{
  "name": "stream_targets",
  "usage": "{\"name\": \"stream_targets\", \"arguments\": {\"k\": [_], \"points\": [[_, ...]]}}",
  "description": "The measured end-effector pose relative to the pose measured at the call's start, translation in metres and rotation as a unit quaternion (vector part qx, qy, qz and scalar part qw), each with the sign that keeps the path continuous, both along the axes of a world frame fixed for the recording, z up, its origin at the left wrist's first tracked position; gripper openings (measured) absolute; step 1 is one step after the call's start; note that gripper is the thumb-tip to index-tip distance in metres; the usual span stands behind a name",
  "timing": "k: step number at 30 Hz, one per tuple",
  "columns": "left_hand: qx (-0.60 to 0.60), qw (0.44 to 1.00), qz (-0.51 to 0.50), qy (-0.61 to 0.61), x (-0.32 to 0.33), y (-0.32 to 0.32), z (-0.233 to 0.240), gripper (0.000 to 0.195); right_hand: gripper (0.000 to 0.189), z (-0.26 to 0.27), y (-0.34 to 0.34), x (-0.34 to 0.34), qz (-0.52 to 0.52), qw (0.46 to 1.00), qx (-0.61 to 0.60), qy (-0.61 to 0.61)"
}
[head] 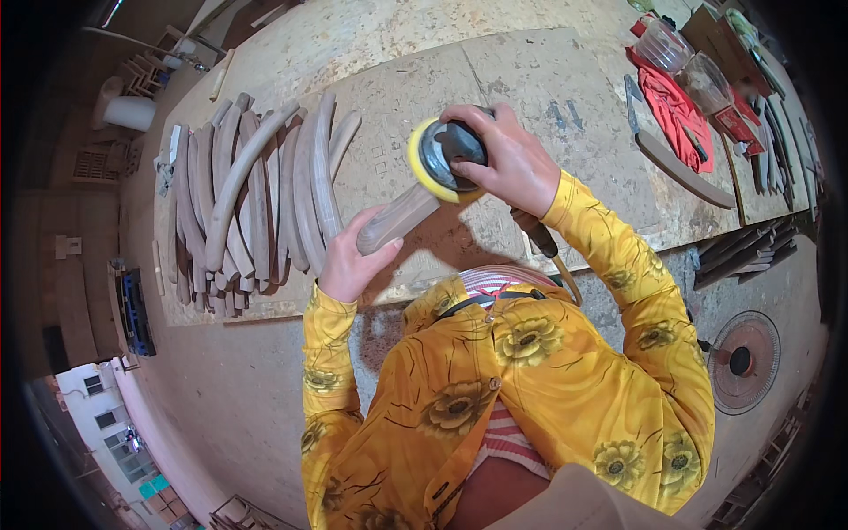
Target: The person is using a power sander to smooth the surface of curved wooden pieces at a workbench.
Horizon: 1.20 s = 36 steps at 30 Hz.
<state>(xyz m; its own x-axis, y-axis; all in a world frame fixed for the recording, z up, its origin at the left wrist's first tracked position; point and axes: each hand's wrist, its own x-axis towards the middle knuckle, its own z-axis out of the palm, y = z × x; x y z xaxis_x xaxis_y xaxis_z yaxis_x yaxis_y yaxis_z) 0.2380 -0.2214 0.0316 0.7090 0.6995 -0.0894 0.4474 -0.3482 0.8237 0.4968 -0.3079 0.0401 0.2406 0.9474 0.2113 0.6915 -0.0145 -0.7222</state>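
Note:
My left hand (pixel 361 255) grips the near end of a brown wooden piece (pixel 403 218), which slants up and away above the worktable. Over its far end sits a round orbital sander (pixel 452 152) with a yellow pad, its dark top held by my right hand (pixel 513 156). The pad stands tilted on edge and hides that end of the wood; whether they touch, I cannot tell for sure. A dark handle-like fitting with a brown hose (pixel 563 271) hangs below my right wrist. Left of my hands lies a heap of curved wooden pieces (pixel 255 199).
Cardboard (pixel 530 79) covers the worktable. At its right lie another curved wooden piece (pixel 686 169), a red cloth (pixel 669 106) and clear plastic containers (pixel 664 45). More wooden strips (pixel 748 252) are stacked below the table's right side. A fan (pixel 742 361) stands on the floor at right.

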Motion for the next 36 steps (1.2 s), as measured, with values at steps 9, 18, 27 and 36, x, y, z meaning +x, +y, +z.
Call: {"name": "stream_targets", "arguments": {"k": [9,18,27,36], "points": [[0.007,1.0,0.021,-0.02,-0.009,0.006,-0.018,0.055,0.059,-0.11,0.007,0.101,-0.108,0.981,-0.081,0.139],[0.056,0.998,-0.009,-0.017,-0.006,-0.001,-0.012,0.053,0.055,-0.037,0.007,0.052,-0.06,0.993,-0.099,-0.03],[0.073,0.997,-0.036,0.0,-0.012,-0.01,-0.014,0.051,0.052,-0.003,0.001,0.009,-0.032,0.994,-0.076,-0.072],[0.087,0.995,-0.038,-0.017,-0.018,-0.015,-0.029,0.051,0.057,-0.078,0.0,0.082,-0.121,0.983,-0.136,-0.002]]}}
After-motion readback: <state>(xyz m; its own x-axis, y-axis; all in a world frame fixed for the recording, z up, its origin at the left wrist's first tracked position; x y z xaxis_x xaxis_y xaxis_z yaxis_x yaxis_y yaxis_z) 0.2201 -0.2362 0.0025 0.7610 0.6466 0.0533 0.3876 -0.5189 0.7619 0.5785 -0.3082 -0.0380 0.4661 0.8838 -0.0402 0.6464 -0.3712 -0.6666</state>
